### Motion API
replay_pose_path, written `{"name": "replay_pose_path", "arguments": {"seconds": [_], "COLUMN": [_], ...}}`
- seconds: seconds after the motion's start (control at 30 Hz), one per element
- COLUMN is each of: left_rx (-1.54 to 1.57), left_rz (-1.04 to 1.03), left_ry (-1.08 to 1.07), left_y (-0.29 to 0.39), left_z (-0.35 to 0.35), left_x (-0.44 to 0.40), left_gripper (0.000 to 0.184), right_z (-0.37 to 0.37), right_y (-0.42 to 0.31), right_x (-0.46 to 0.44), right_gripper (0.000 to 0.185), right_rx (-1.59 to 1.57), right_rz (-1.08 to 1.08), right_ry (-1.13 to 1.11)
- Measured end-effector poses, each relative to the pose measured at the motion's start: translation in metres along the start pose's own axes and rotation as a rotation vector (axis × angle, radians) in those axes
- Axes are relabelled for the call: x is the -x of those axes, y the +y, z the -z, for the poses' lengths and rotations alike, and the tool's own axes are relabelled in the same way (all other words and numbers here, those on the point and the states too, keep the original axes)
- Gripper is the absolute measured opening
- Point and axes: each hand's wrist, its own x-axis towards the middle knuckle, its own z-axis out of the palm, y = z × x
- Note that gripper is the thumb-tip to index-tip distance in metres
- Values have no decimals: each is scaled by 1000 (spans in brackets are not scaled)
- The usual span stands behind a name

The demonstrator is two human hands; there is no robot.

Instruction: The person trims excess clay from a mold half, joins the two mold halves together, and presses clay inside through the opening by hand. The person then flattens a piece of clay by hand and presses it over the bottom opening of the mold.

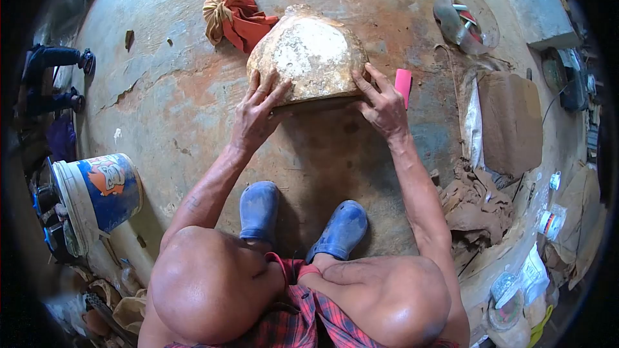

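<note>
In the head view a heavy-looking rounded slab (pixel 313 48) has a white patch on top and rough brownish edges; whether it is stone or plaster I cannot tell. Its near edge looks raised, with dark shadow below. My left hand (pixel 258 106) grips the near left corner, fingers on top and thumb at the edge. At the near right corner, my right hand (pixel 383 106) holds the slab the same way. A red cloth bundle (pixel 240 16) with a tan tied end touches or nearly touches the slab's far left side. Close to my right hand lies a pink strip (pixel 402 85).
A round dish (pixel 443 14) with small tools stands far right, near a grey block (pixel 545 13). Along the right are a brown rectangular block (pixel 512 122) and crumpled brown cloth (pixel 474 209). A blue-and-white bucket (pixel 106 187) stands left; another person's legs (pixel 58 58) show beyond.
</note>
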Motion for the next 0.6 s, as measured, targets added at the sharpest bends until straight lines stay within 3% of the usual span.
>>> {"name": "replay_pose_path", "arguments": {"seconds": [0.23, 0.3, 0.4, 0.6], "left_rx": [-36, -39, -32, -69], "left_rz": [-68, -118, -165, -123], "left_ry": [65, -11, 10, 0], "left_y": [0, 2, -2, 7], "left_z": [1, 3, -1, 7], "left_x": [-3, -4, -10, -8], "left_gripper": [75, 79, 79, 77], "right_z": [9, 10, 5, 8], "right_y": [-15, -22, -14, -19], "right_x": [-9, -12, -14, -18], "right_gripper": [87, 87, 87, 82], "right_rx": [17, 3, 62, 82], "right_rz": [50, 28, 148, 126], "right_ry": [26, 7, -20, -37]}}
